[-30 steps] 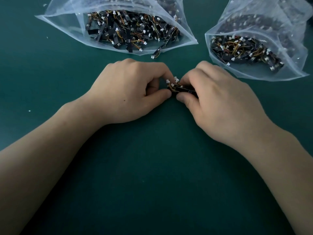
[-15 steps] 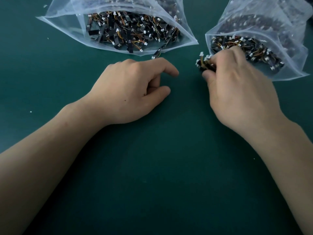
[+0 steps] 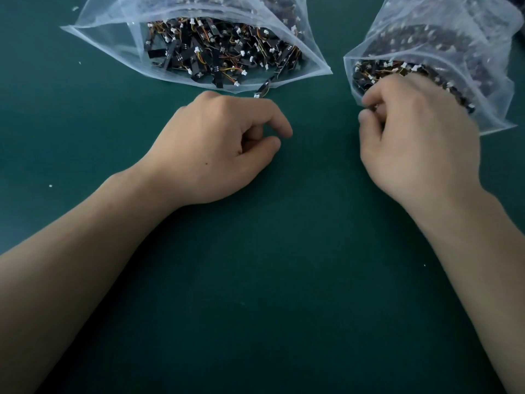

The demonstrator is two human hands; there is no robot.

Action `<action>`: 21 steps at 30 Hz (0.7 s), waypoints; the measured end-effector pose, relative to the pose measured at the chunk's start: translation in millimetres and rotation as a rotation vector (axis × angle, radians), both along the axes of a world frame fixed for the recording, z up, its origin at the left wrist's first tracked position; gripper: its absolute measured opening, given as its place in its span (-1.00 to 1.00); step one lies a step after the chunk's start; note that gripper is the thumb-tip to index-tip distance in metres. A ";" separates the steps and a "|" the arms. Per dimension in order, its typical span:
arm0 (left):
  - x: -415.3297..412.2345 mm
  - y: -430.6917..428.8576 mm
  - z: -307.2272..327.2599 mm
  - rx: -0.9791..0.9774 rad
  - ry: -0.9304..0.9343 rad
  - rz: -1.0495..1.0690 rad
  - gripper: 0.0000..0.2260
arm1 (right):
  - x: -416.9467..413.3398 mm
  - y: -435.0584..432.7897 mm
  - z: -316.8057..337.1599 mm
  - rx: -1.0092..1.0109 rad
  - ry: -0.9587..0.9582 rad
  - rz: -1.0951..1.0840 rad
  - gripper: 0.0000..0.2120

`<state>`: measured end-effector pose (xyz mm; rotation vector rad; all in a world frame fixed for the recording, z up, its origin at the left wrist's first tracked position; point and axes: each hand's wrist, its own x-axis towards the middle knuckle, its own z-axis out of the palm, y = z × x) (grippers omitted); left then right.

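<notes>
My left hand (image 3: 216, 149) rests on the green table (image 3: 270, 280), its fingers loosely curled and holding nothing. My right hand (image 3: 412, 137) is at the mouth of the right clear plastic bag (image 3: 497, 81), fingers curled, with the fingertips inside the opening among the small black parts with coloured wires and white connectors (image 3: 377, 71). Whether those fingers hold anything is hidden. The left clear bag (image 3: 113, 44) lies open beyond my left hand, full of the same wired parts (image 3: 216, 52).
One wired part (image 3: 262, 88) sticks out of the left bag's mouth, just beyond my left knuckles. A few white crumbs (image 3: 50, 185) lie on the mat at the left. Both forearms lie across the near half of the table.
My right hand carried the small bundle of wired parts away from my left hand and to the right bag's mouth. The left hand let go and stayed in place.
</notes>
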<state>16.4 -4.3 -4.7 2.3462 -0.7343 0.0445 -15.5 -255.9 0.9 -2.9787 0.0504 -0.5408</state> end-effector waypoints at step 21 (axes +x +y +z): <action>-2.9 -2.8 3.5 0.047 0.016 -0.003 -0.82 | 3.2 -0.8 -6.6 0.072 0.069 -0.083 -0.66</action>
